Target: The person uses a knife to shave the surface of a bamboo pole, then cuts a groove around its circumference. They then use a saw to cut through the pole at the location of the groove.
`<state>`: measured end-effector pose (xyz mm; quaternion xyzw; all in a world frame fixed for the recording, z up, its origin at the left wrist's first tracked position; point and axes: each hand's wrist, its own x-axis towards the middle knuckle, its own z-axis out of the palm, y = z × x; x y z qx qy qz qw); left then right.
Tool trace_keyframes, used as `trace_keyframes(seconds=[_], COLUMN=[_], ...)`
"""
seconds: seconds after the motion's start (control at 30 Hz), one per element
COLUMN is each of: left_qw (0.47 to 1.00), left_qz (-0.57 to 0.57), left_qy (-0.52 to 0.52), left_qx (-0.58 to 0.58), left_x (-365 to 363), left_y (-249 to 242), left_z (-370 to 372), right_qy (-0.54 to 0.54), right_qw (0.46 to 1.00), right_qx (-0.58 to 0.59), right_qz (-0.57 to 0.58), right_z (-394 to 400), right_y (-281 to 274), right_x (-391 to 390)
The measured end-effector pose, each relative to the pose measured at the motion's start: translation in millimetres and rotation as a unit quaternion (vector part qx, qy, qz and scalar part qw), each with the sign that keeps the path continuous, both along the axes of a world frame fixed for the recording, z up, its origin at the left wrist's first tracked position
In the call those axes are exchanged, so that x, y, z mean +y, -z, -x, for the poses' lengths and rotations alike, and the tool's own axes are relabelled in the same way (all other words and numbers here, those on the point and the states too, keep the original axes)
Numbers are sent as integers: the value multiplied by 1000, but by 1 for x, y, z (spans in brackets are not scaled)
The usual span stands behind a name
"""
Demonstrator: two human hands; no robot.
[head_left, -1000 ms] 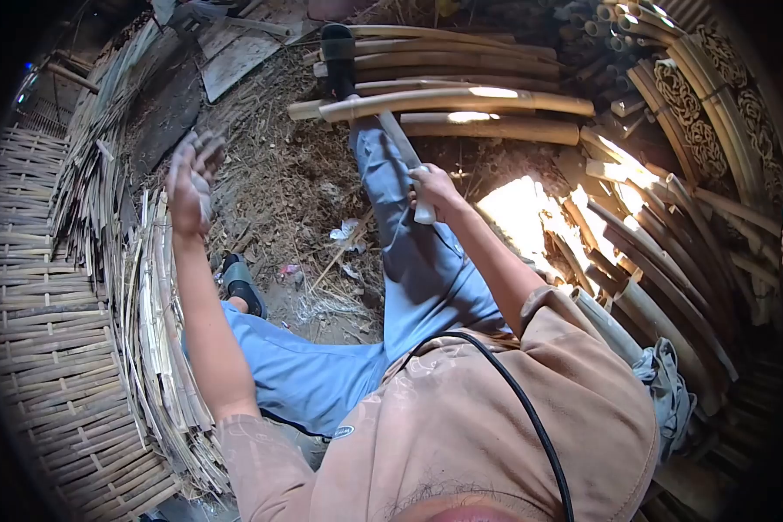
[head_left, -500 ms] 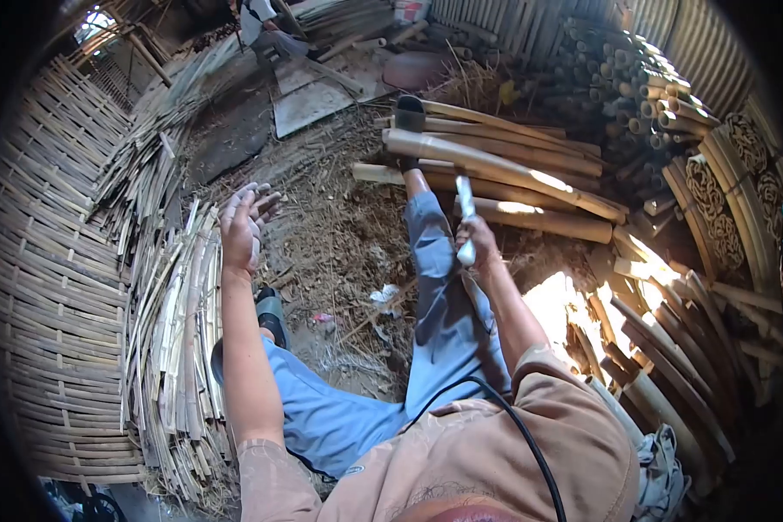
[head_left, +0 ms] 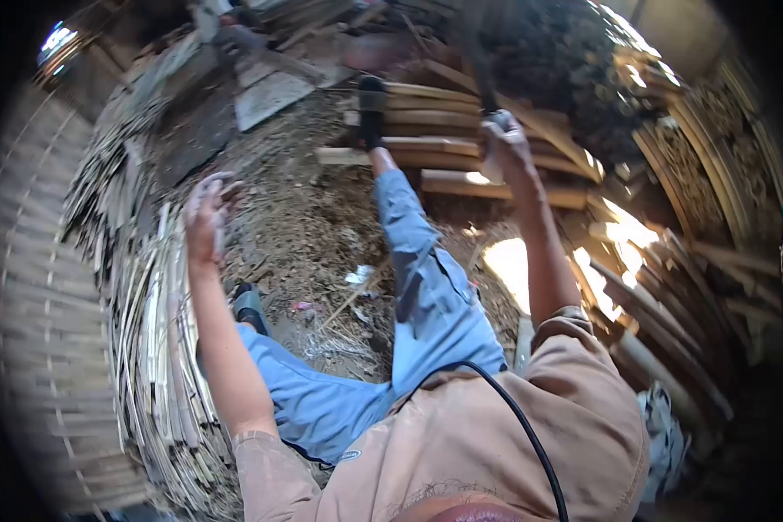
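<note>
My left hand (head_left: 210, 213) is raised above the debris-strewn ground beside the bamboo strips (head_left: 161, 326). Its fingers are loosely bent and apart, with nothing in them. My right hand (head_left: 506, 148) is closed around the handle of a long knife, held up in front of the split bamboo poles (head_left: 426, 116). The dark knife blade (head_left: 479, 54) points away from me and is smeared by motion. My right leg stretches forward, its dark shoe (head_left: 372, 96) against the pile of poles.
A woven bamboo panel (head_left: 39, 322) lies along the left. More split bamboo (head_left: 661, 304) is stacked at the right, with bundled bamboo (head_left: 679, 165) behind it. Stacked bamboo stands in shadow at the back right. A flat grey board (head_left: 278, 94) lies farther back.
My right hand has swung up and forward with the knife, away from my knee. My left hand stays raised, fingers still apart. The whole view has shifted slightly.
</note>
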<state>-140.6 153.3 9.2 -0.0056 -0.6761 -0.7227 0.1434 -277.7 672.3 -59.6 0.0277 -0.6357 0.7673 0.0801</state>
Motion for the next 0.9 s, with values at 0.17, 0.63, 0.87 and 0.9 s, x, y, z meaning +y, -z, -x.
trace_keyframes(seconds=[0.17,0.63,0.87,0.9], left_qw=[993,994,988,986], left_qz=[13,-20,92,113], left_qy=[99,54,97,106], left_qx=[-57,-88,-80,-66], left_x=[-35,-58,-44,-40], left_y=[2,-2,-3,-4], left_z=[4,12,11,8], right_qy=[234,121,-23,-32], right_qw=[925,759,632,608], right_qx=[66,-272,-333,-310], right_qz=[-291,-579,-699,-730], right_z=[-97,-234,-364,-375], right_y=[113,44,41,45], right_x=[39,281,343,343])
